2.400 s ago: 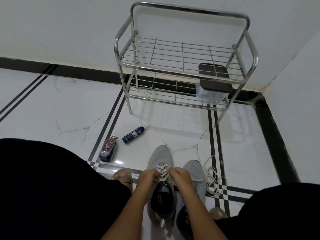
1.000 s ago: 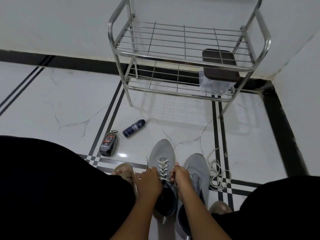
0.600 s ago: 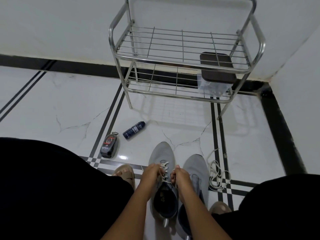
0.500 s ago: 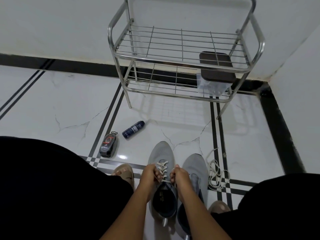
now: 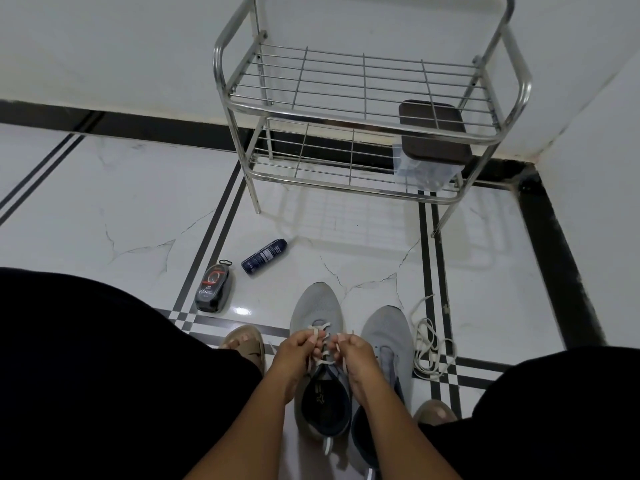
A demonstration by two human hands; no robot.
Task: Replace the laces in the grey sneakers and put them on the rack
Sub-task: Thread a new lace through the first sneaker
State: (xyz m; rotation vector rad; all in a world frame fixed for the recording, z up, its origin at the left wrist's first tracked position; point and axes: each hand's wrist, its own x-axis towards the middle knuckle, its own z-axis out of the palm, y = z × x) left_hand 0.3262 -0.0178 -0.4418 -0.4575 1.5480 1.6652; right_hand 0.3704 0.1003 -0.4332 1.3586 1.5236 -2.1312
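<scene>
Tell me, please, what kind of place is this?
Probably a corner of a home, near an entrance: a metal shoe rack stands against the wall, on a marble-patterned tiled floor with grey sneakers.

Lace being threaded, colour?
Off-white lace on the grey sneaker; head view.

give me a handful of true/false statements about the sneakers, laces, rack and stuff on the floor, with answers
1. Both hands, left hand and right hand, pinch the lace on the left sneaker. True.
2. The right sneaker is fully laced. False: no lace shows on it; a loose lace lies on the floor beside it.
3. Both sneakers sit on the rack. False: they stand on the floor.
4. A dark blue spray can lies on its side on the floor. True.
5. The rack's top shelf holds shoes. False: only a dark-lidded box shows, on the lower shelf.
</scene>
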